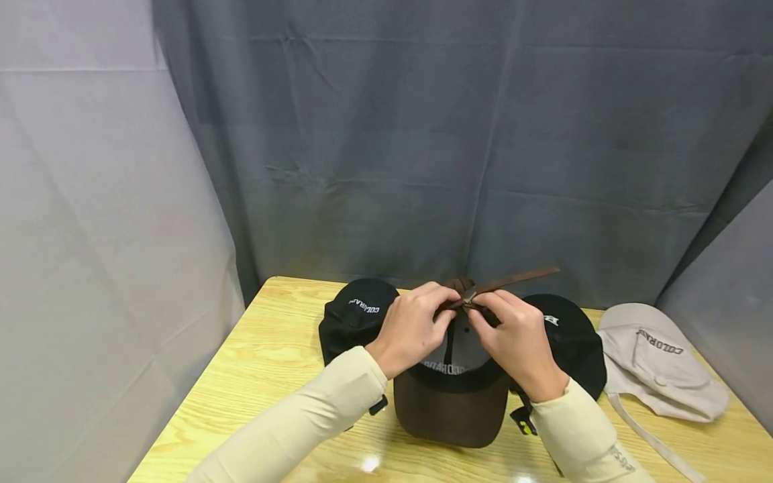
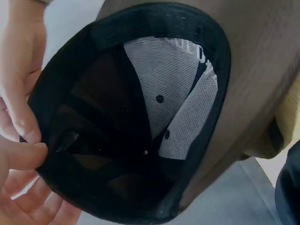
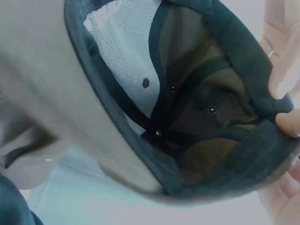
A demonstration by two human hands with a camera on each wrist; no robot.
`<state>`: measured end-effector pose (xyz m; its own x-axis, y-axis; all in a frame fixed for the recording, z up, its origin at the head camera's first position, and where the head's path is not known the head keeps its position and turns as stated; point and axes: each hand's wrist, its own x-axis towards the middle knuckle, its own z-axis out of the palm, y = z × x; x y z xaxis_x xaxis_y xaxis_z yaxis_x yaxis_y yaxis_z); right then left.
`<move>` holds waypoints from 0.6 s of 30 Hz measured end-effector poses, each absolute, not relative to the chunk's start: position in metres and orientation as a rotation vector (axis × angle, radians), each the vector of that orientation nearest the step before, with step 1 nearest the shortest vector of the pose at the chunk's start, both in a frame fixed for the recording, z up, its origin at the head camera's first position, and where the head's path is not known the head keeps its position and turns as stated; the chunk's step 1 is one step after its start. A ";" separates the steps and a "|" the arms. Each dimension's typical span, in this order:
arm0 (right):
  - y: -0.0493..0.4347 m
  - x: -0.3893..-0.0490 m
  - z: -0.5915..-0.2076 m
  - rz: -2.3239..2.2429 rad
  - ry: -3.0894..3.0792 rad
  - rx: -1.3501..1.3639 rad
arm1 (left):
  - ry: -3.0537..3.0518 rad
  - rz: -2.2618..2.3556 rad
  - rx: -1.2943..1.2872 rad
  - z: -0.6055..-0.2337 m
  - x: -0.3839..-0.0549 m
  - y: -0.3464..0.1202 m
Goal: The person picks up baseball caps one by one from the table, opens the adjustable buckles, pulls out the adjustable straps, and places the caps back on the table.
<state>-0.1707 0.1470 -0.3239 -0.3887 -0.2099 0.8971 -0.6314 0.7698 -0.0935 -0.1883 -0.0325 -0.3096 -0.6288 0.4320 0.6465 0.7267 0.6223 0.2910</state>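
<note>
A dark brown baseball cap (image 1: pixel 451 412) is held up over the table with its brim toward me and its opening facing me. My left hand (image 1: pixel 417 325) pinches the back edge of the cap beside a small metal buckle (image 1: pixel 469 298). On the other side of the buckle, my right hand (image 1: pixel 519 339) pinches the cap's strap between thumb and fingers. The long loose end of the brown strap (image 1: pixel 525 276) sticks out to the right above that hand. Both wrist views look into the cap, where a dark sweatband (image 2: pixel 225 61) and grey mesh lining (image 3: pixel 124 51) show.
On the wooden table (image 1: pixel 241 382), a black cap (image 1: pixel 356 318) lies to the left, partly behind my left hand. Another black cap (image 1: pixel 576 342) is behind my right hand. At the far right rests a beige cap (image 1: pixel 658 362) with a long loose strap (image 1: pixel 649 439). Grey curtains surround the table.
</note>
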 end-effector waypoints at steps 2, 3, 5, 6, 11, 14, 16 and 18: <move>0.147 -0.170 -0.324 0.519 -1.964 0.634 | -2.292 -0.704 -0.901 -0.311 -0.188 -0.032; 0.147 -0.169 -0.324 0.516 -1.964 0.635 | -2.281 -0.686 -0.894 -0.311 -0.188 -0.031; 0.146 -0.169 -0.324 0.515 -1.962 0.639 | -2.263 -0.654 -0.878 -0.310 -0.187 -0.030; 0.146 -0.169 -0.324 0.515 -1.962 0.640 | -2.255 -0.648 -0.871 -0.310 -0.186 -0.030; 0.144 -0.169 -0.323 0.521 -1.970 0.651 | -2.234 -0.661 -0.830 -0.306 -0.184 -0.029; 0.142 -0.169 -0.324 0.518 -1.969 0.653 | -2.230 -0.664 -0.812 -0.305 -0.183 -0.029; 0.141 -0.170 -0.324 0.520 -1.967 0.656 | -2.215 -0.670 -0.814 -0.305 -0.183 -0.030; 0.140 -0.170 -0.325 0.529 -1.966 0.664 | -2.191 -0.671 -0.816 -0.306 -0.183 -0.031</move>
